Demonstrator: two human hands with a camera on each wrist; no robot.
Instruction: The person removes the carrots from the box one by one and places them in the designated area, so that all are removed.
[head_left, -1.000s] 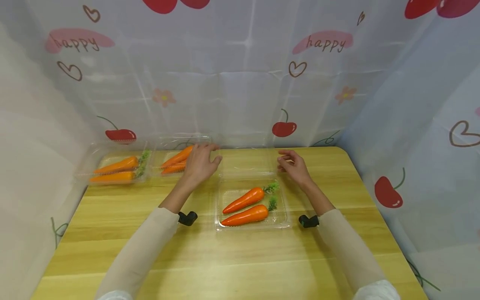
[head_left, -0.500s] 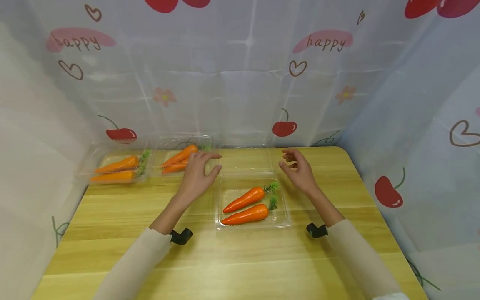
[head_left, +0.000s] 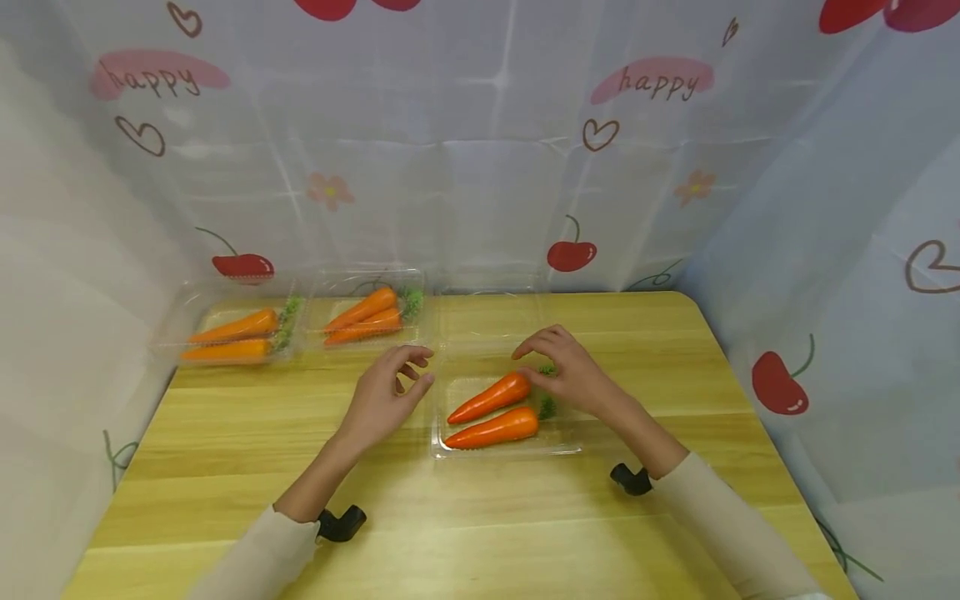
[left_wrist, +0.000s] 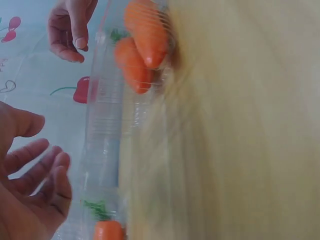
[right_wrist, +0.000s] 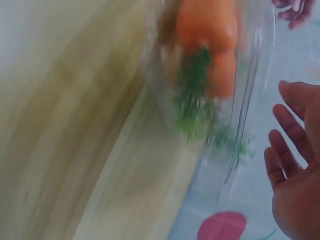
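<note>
In the head view, your open clear box (head_left: pixel 510 451) lies on the wooden surface (head_left: pixel 487 525), and its lid (head_left: pixel 491 312) is turned back toward the patterned sheet (head_left: pixel 480 192). Inside you have two carrots, the farther carrot (head_left: pixel 491 398) and the nearer carrot (head_left: pixel 495 428). Both long axes run mostly left to right, a little slanting: the thin tips point to the left and slightly toward you, the thick ends with green leaves (head_left: pixel 548 407) to the right. Your left hand (head_left: pixel 384 392) is just beside the left side of this box, its fingers loosely bent and parted from the thumb, holding nothing. Your right hand (head_left: pixel 573 375) is at the far right corner, before part of the leaves; its fingers are curved, also parted from the thumb. Behind your left hand stand a middle box (head_left: pixel 367 343) and a left box (head_left: pixel 172 333), each with two carrots, tips to the left.

In the left wrist view, your left fingers are half bent and free, apart from the box, where the carrot tips point downward.

In the right wrist view, which is blurred, your right fingers are spread and hold nothing; the leaves point downward there.
</note>
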